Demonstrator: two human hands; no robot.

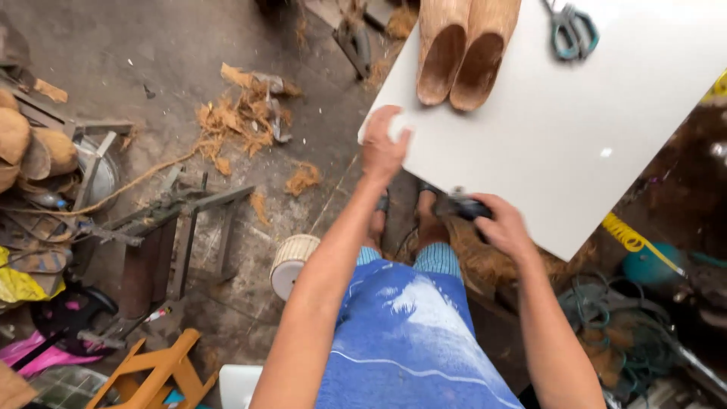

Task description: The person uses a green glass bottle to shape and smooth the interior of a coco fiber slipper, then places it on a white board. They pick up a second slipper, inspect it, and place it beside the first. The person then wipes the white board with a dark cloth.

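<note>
At centre frame, gripping the near-left corner of a white board (560, 129) with the left hand (382, 148), fingers curled over its edge. Just right of centre, closing the right hand (503, 226) around a small dark tool (463, 206) at the board's lower edge, touching it. Lying at the top, on the board's far end well beyond both hands, two brown husk shells (463, 57) side by side, and scissors (572, 32) toward the upper right.

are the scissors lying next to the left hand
No, the scissors lie at the far edge of the white board, beyond the two husk shells, while the left hand grips the board's near corner.
</note>
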